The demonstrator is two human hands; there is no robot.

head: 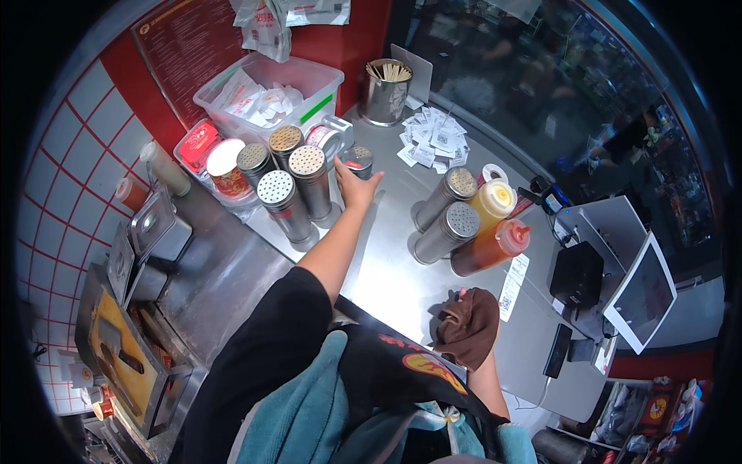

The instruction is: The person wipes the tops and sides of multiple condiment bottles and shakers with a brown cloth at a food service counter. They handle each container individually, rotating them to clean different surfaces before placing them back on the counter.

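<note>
My left hand point(355, 187) reaches over the steel counter point(382, 249), its fingers spread against the near side of a short metal shaker point(357, 161). Whether it grips the shaker is unclear. Left of this hand stand several tall shakers with perforated lids, among them a white-topped one point(284, 206) and a cream-topped one point(310, 180). A brown cloth point(472, 327) is bunched in my right hand point(462, 294), whose fingers it mostly hides. Beyond the cloth are two metal shakers point(443, 232), a yellow sauce bottle point(493, 203) and a red sauce bottle point(490, 246).
A clear plastic bin point(272, 98) stands at the back left, beside a metal canister of sticks point(385, 93). Paper slips point(435, 139) are heaped near the window. A tablet screen point(642, 293) stands at the right; a cutting board with a cleaver point(119, 354) lies at the left.
</note>
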